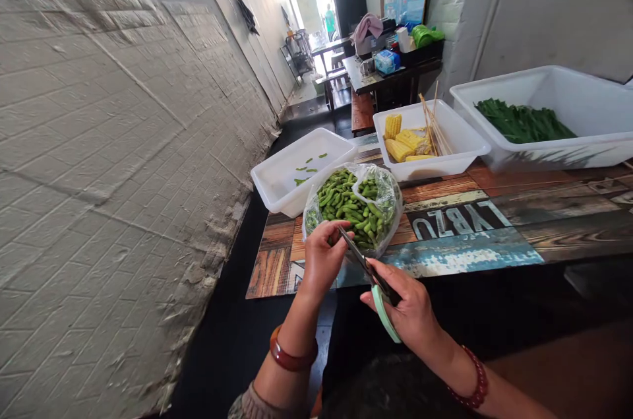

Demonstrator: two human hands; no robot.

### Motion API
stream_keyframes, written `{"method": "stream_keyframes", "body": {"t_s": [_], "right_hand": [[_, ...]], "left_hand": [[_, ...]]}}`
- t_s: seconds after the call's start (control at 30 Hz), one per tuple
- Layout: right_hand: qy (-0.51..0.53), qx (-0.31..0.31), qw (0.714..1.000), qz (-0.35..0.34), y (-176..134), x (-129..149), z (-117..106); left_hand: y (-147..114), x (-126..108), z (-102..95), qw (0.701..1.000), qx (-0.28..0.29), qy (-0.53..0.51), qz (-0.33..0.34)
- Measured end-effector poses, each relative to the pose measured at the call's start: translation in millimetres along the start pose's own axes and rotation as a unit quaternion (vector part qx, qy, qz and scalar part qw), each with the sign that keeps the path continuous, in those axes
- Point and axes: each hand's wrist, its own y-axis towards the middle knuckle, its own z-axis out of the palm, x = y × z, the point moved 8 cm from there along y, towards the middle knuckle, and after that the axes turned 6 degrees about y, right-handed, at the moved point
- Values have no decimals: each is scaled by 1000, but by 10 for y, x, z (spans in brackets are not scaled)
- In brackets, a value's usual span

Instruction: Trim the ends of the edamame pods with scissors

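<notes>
My right hand (408, 303) is closed round a pair of scissors (384, 313) with a pale green handle and dark blades. The blades point up and left, and their tips reach the fingertips of my left hand (324, 254). That left hand is pinched closed just over the near side of a clear plastic bag (393, 224); whatever sits between its fingertips is too small and hidden to make out. Green edamame pods (346, 204) fill the open bag, which rests on the wood-patterned tabletop (469, 244).
Behind the bag stands a white tub (274, 171) with several loose pods. Another tub (450, 171) holds corn pieces (410, 140) and wooden skewers (432, 125). Far right, a larger tub (558, 155) contains green leaves (524, 121). A brick-patterned wall (123, 161) runs along the left.
</notes>
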Motion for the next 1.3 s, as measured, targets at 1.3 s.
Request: {"method": "stream_keyframes", "body": {"t_s": [1.3], "right_hand": [[27, 88, 994, 53, -170, -74, 338]], "left_hand": [[-625, 211, -283, 894, -17, -407, -189]]}}
